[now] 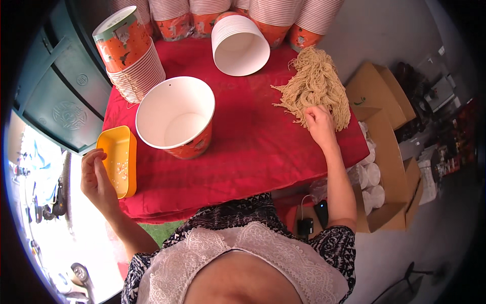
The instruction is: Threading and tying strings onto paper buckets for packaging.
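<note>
My right hand (pixel 321 125) reaches to the near edge of a heap of beige cords (pixel 316 81), its fingers closed on the strands there. At the left, my left hand (pixel 97 178) is raised beside a yellow tray (pixel 132 162), thumb and fingers pressed together; what lies between them, if anything, is too small to make out. Small pale bits (pixel 121 171) are scattered on the tray's bottom. Between my hands stands a large paper bucket (pixel 174 109), white inside and orange outside, its mouth tilted toward me. A small hole shows near its far rim.
A red cloth (pixel 248 137) covers the table. Another paper bucket (pixel 242 48) lies on its side at the back. Nested buckets (pixel 132 61) stand at the left, with several wrapped stacks (pixel 276 15) along the far edge. Right of the table is an open cardboard box (pixel 387 172) with white rolls.
</note>
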A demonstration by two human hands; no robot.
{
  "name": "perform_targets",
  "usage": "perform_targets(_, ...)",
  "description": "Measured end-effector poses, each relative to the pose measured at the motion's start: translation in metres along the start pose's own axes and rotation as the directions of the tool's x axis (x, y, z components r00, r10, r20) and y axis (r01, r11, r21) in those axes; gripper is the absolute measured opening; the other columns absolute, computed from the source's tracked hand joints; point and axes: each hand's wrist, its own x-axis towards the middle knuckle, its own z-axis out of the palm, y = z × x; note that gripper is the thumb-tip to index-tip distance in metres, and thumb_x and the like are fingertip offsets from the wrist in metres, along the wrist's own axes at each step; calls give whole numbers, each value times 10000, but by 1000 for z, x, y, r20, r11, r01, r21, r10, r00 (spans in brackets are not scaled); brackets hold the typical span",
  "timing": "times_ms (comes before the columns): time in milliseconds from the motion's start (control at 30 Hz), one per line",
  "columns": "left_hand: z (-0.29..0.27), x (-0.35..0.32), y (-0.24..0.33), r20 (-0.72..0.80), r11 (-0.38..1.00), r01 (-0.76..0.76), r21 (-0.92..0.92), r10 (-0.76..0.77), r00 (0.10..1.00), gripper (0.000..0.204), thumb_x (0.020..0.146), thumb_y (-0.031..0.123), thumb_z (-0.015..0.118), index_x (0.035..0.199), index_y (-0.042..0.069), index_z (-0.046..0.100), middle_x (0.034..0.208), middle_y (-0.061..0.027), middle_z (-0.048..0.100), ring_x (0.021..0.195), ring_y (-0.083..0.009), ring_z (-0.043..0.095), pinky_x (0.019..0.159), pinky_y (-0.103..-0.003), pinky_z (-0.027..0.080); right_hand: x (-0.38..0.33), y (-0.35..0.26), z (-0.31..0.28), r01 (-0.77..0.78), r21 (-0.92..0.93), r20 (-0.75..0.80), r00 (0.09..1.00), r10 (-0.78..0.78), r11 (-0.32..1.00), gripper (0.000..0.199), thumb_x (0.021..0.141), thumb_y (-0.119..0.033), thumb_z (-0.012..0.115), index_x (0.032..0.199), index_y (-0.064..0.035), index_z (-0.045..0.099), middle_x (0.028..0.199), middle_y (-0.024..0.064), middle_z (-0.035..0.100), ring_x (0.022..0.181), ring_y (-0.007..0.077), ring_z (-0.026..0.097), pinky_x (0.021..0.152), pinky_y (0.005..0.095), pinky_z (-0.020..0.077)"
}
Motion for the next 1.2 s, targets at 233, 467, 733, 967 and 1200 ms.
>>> perform_targets(233,27,-14,42,40,990,-100,-101,104,994,139,950,-40,476,911,-54,609,933,-106,634,890,-166,598,838,-270,472,11,8,14,15,-265,35,999,-5,964,91,829,-112,656,821,-21,659,867,161,662,887,350,610,789,442,485)
perform_targets(467,40,-22,59,84,967,-86,-241,109,991,148,937,-59,471,910,-59,616,915,-116,627,808,-154,606,765,-258,492,13,-6,8,-182,-5,58,982,182,983,105,835,-91,630,788,0,652,862,178,666,852,360,627,765,457,499)
perform_targets(733,63,-35,77,252,923,-26,-384,132,959,152,899,-118,459,919,-76,604,900,-121,624,799,-151,604,732,-242,474,16,-5,18,-52,-230,14,998,57,972,99,831,-81,623,804,5,664,875,177,677,839,350,635,774,450,504)
perform_targets(967,66,-49,89,382,897,32,-440,155,911,141,850,-112,470,881,-76,603,875,-126,630,779,-152,591,704,-238,455,14,-8,18,-242,37,101,966,237,970,97,798,-97,637,774,-12,679,765,145,680,752,316,651,687,431,506)
perform_targets(1200,82,-56,95,623,898,107,-426,206,754,116,805,-97,537,856,-44,626,808,-127,642,733,-219,648,689,-295,508,-12,-61,11,-614,748,586,789,182,253,103,848,-146,647,797,-58,629,680,-32,503,574,56,404,502,217,306)
